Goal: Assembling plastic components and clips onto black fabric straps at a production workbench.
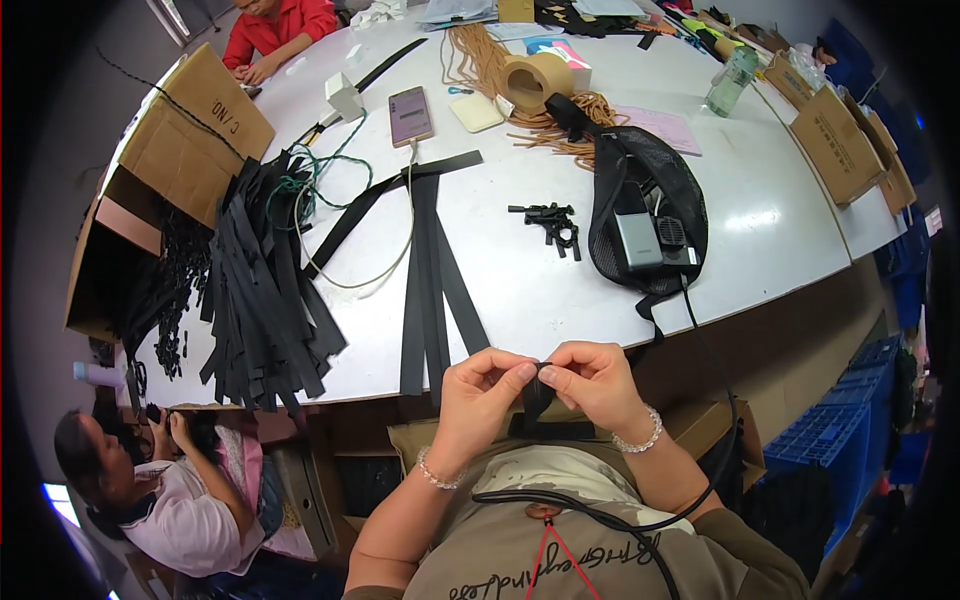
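Note:
Just off the table's near edge, my left hand (482, 396) and my right hand (592, 386) are side by side, thumbs and forefingers pinched together. Both grip a narrow black strip (538, 402), whose end hangs below the fingertips; the part between the fingers is mostly hidden. Several long flat black strips (425, 290) lie on the white table (520, 300) ahead of my left hand. Farther left, a thick heap of black strips (262, 290) droops over the edge. A small cluster of black plastic pieces (552, 226) lies ahead of my hands.
A black mesh bag (612, 200) holds a silver device (638, 240), its cable running to me. Beyond are a phone (408, 115), tape roll (530, 82), tan cords (475, 55) and bottle (735, 78). Cardboard boxes (200, 120) flank the table. A co-worker (190, 510) sits left.

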`<action>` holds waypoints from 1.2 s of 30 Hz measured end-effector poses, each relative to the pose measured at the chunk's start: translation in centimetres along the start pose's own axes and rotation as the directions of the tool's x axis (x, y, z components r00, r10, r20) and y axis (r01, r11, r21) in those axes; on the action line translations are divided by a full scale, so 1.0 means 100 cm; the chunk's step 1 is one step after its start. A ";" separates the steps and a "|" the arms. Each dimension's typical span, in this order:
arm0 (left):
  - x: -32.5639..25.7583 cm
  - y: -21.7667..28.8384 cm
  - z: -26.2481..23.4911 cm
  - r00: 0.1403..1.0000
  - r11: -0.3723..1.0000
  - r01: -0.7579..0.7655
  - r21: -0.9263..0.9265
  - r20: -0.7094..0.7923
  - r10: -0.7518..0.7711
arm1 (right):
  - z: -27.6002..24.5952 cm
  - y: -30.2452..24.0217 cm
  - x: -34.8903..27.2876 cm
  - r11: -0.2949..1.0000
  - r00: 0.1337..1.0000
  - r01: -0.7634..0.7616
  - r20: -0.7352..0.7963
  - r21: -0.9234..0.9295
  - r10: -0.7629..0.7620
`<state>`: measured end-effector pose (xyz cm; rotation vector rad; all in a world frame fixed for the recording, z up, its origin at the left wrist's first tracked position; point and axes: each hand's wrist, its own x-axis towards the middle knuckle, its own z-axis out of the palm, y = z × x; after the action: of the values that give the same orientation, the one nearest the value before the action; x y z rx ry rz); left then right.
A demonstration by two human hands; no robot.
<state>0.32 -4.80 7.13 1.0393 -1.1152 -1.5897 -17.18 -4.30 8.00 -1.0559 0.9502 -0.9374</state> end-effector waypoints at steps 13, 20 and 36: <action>0.026 -0.020 0.028 0.948 0.650 0.037 -0.759 -0.179 -0.262 | 0.018 0.033 0.007 0.831 0.736 0.555 -0.447 -0.034 -0.509; 0.033 -0.017 0.049 0.987 0.914 0.010 -0.406 -0.141 -0.073 | 0.008 0.033 0.005 0.930 0.883 0.368 -0.315 0.007 -0.347; 0.220 -0.005 0.030 0.896 0.482 -0.377 0.791 0.179 0.407 | 0.003 0.030 -0.003 0.953 0.860 0.297 -0.448 0.053 -0.244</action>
<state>-7.84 -25.32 4.44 1.2316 -1.9925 -0.6172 -16.57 -3.24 5.19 -0.9041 1.1103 -1.4950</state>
